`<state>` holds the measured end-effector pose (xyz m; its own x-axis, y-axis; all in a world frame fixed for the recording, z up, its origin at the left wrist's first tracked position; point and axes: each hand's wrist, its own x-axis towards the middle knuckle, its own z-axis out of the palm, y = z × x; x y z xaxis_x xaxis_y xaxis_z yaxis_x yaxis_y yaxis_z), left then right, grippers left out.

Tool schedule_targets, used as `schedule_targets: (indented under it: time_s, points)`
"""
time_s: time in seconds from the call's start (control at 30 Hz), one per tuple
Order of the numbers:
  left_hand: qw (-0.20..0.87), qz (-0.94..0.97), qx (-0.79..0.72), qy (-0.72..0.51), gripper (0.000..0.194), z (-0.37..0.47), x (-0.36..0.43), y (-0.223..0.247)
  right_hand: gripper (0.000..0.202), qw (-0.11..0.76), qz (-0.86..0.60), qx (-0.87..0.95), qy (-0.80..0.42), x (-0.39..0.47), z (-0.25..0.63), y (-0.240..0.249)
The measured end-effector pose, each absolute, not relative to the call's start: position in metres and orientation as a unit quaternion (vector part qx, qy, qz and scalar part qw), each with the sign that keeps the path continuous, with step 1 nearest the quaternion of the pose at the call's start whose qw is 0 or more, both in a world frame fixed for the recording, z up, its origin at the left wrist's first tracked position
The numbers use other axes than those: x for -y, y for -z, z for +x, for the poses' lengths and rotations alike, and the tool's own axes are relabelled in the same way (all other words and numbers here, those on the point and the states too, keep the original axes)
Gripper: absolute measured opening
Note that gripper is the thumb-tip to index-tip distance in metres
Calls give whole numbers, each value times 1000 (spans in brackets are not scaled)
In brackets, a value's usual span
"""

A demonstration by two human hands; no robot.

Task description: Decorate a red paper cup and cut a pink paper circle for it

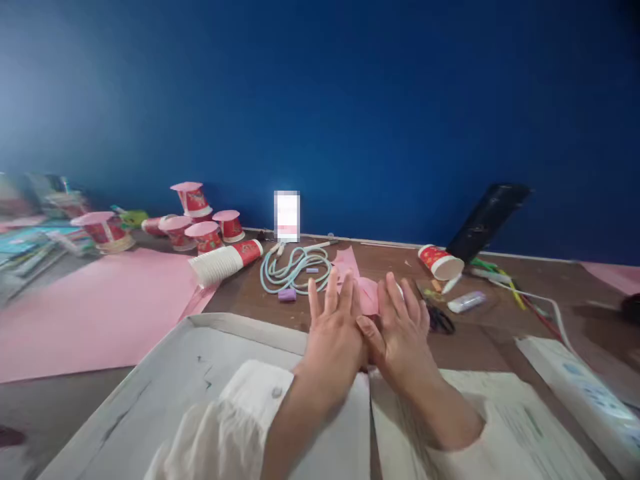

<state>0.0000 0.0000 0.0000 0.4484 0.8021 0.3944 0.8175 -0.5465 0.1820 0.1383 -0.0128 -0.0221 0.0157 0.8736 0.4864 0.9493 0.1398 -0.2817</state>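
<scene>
Both hands lie side by side near the middle of the brown table, palms down. My left hand [336,330] has its fingers spread, with the tips at a piece of pink paper [369,295]. My right hand [400,325] is also stretched out, and its thumb meets the side of my left hand. Pink paper shows between and beyond the fingers; what lies under the palms is hidden. Just right of my right hand are black scissors [442,321]. A coiled light-blue cord [295,270] lies left of my left hand's fingertips.
Stacked paper cups [225,262] lie at the left, before several red cups with pink tops [204,235]. A large pink sheet [90,307] and white tray [220,321] are left. A tipped cup [441,262], glue stick [467,302] and power strip [585,393] are right.
</scene>
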Motion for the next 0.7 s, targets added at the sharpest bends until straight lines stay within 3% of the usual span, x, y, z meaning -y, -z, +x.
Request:
schedule_targets:
  time_s: [0.17, 0.27, 0.33, 0.4, 0.5, 0.57, 0.7]
  points:
    - [-52, -805, 496, 320, 85, -9, -11, -2, 75, 467, -628, 622, -26, 7, 157, 16]
    - [-215, -727, 502, 417, 83, -20, -27, -11, 70, 591, -606, 505, -167, 2, 171, 13]
    - [-370, -671, 475, 433, 84, -28, -36, -14, 69, 629, -575, 457, -256, -2, 176, 15]
    - [-480, -640, 452, 394, 104, -31, -43, -13, 71, 632, -551, 439, -323, -6, 176, 19]
    - [-507, -651, 447, 346, 139, -27, -44, -3, 79, 613, -543, 425, -386, -9, 169, 24]
    - [-478, -670, 454, 341, 142, -20, -41, 5, 83, 601, -540, 419, -414, -9, 164, 23]
    - [-439, -673, 477, 356, 127, -11, -36, 10, 90, 587, -529, 426, -440, -9, 159, 22]
